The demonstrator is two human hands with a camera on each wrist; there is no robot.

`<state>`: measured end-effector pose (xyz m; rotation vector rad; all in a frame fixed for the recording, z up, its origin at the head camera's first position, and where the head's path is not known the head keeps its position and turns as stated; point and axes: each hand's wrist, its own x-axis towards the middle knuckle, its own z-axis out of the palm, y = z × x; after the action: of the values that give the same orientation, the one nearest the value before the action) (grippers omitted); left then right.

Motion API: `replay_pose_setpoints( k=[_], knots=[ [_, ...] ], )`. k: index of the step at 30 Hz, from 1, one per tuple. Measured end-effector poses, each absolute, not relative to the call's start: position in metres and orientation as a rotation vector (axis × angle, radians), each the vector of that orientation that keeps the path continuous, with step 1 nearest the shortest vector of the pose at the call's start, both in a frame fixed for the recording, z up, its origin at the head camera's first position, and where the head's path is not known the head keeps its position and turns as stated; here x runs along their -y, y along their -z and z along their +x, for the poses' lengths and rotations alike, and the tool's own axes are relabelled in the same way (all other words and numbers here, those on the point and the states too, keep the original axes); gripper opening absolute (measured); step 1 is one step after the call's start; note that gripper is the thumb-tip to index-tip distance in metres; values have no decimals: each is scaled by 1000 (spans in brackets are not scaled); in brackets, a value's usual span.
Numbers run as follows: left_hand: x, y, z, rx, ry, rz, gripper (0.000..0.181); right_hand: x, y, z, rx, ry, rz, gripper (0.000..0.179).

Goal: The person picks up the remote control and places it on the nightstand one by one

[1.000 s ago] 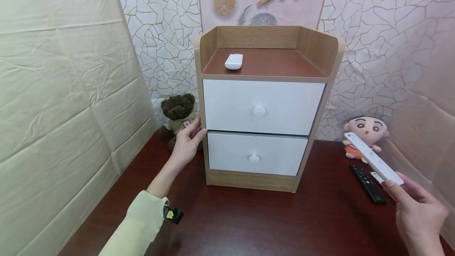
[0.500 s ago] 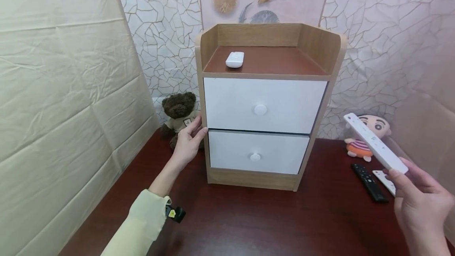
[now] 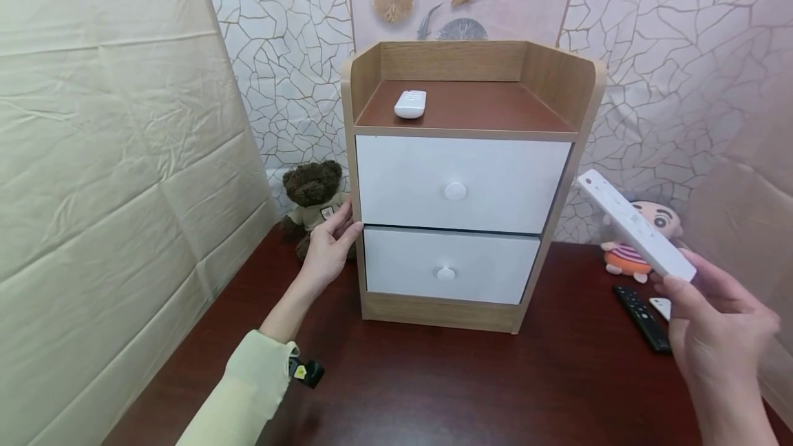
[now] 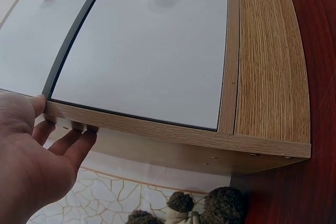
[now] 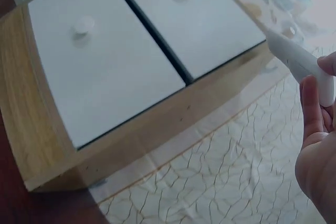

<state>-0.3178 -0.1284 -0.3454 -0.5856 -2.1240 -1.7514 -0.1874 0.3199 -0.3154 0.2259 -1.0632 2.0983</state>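
Observation:
A wooden nightstand (image 3: 440, 310) with a white upper drawer (image 3: 403, 177) and a white lower drawer (image 3: 396, 263) stands in the middle of the head view, both drawers pushed in. My left hand (image 3: 323, 251) holds its left edge, thumb at the front and fingers along the outer side, as the left wrist view also shows. To the right of the nightstand, my right hand (image 3: 719, 336) grips a long white remote control (image 3: 638, 226) by its near end. The remote is raised in the air, its far end tilted up toward the nightstand. Another white remote (image 3: 410, 104) lies on the nightstand's top.
A brown teddy bear (image 3: 312, 184) sits behind the left hand. At the right, a plush doll (image 3: 626, 260) sits by the wall, partly covered by the held remote. A black remote (image 3: 642, 319) and a white one (image 3: 661, 307) lie on the dark red table (image 3: 434, 391).
My right hand has lifted the white remote higher and brought it left toward the nightstand. My left hand keeps its place at the nightstand's edge.

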Motion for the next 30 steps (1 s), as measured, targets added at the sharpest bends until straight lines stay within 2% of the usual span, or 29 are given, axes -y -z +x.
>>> replay_pose_setpoints(
  k=[9, 15, 17, 20, 30],
  knots=[
    [130, 346, -319, 2144, 1755, -568, 58, -300, 281, -195, 1244, -2021, 173, 45],
    [131, 346, -320, 2142, 1765, -571, 59, -277, 254, -209, 1254, -1971, 343, 43],
    [130, 346, -320, 2136, 1767, -574, 59, -269, 248, -212, 1325, -1921, 321, 42],
    [130, 345, -319, 2131, 1776, -573, 59, -258, 242, -214, 1510, -1789, 200, 41],
    [130, 346, -320, 2122, 1780, -571, 58, -219, 237, -230, 1707, -1393, 197, 39]
  ],
)
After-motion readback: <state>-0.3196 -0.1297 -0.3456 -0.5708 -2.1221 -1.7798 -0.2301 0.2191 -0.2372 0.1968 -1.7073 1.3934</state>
